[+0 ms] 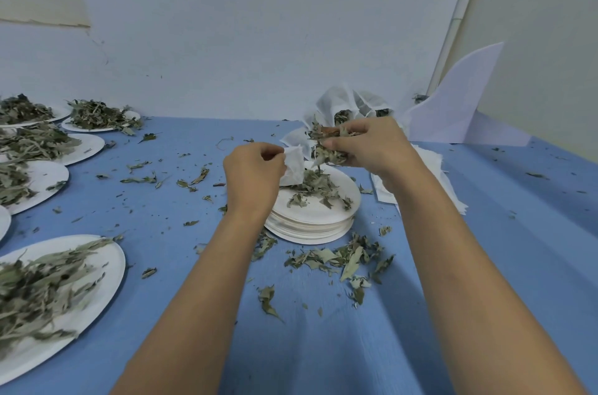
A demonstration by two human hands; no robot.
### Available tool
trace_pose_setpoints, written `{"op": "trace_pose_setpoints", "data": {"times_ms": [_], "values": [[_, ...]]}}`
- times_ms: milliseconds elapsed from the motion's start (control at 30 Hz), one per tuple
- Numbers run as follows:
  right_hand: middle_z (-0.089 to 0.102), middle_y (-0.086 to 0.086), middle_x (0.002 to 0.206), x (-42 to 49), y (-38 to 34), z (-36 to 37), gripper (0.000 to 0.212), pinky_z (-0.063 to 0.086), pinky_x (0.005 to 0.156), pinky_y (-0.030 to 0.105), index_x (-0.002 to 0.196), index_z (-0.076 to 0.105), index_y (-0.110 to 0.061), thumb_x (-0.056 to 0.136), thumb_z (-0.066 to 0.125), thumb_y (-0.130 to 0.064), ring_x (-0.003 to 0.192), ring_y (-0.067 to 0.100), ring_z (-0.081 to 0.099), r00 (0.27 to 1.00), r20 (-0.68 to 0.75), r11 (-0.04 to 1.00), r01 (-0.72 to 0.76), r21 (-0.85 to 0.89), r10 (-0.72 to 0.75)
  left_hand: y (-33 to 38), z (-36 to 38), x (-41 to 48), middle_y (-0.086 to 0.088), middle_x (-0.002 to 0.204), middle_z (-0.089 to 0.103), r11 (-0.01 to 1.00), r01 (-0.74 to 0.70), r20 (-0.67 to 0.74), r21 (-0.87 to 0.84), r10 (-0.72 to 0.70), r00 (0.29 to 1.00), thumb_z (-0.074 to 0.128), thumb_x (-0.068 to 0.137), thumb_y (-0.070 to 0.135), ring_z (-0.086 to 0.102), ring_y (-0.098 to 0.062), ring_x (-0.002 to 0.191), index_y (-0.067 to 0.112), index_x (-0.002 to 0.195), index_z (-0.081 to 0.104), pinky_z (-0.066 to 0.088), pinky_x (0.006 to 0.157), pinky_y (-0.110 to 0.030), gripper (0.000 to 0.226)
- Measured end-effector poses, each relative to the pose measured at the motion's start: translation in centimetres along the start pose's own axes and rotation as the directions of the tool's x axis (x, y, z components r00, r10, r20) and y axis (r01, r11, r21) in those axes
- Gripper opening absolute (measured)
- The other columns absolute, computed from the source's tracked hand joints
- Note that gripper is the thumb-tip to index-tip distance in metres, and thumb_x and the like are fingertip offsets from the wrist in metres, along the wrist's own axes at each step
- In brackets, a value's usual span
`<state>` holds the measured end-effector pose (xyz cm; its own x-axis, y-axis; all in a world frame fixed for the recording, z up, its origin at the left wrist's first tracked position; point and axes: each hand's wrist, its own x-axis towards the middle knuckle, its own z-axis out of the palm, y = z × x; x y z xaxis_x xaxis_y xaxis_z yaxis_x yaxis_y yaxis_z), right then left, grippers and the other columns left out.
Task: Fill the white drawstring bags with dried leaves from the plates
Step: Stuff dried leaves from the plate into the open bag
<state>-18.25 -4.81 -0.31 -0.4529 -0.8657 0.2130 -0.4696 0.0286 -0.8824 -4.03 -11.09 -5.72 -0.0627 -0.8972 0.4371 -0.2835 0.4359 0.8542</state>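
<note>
Left hand (pixel 254 176) pinches a white bag (pixel 294 168) in its grip; right hand (pixel 372 145) clamps a clump of leaves (pixel 325 144) above stacked plates (pixel 315 216) on the tabletop (pixel 485 233).

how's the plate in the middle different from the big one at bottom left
The middle plate tops a stack of plates; the bottom-left plate seems to lie alone on the blue cloth. The middle plate holds only a few leaves, most of it bare; the bottom-left one is heaped with them. Both are white and round.
</note>
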Motion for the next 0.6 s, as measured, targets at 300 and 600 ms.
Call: {"op": "trace_pose_setpoints", "data": {"times_ms": [300,600], "values": [[0.071,0.005,0.078,-0.2,-0.2,1.7,0.014,0.060,0.068,0.027,0.090,0.074,-0.010,0.077,0.077,-0.007,0.067,0.014,0.066,0.993,0.120,0.996,0.004,0.089,-0.015,0.2,-0.1,0.3,0.010,0.063,0.065,0.981,0.116,-0.048,-0.157,-0.125,0.991,0.067,0.085,0.010,0.062,0.003,0.052,0.021,0.076,0.068,0.054,0.065,-0.017,0.015],[0.070,0.007,0.081,-0.1,0.7,3.2,0.010,0.057,0.076,0.036,0.088,0.076,-0.012,0.078,0.075,-0.013,0.075,0.022,0.065,0.998,0.035,0.982,0.053,-0.181,-0.047,0.7,0.4,0.3,0.008,0.070,0.062,0.885,0.283,0.021,-0.370,-0.297,0.955,0.067,0.087,0.015,0.056,-0.004,0.067,0.025,0.074,0.066,0.044,0.063,-0.016,0.016]]}}
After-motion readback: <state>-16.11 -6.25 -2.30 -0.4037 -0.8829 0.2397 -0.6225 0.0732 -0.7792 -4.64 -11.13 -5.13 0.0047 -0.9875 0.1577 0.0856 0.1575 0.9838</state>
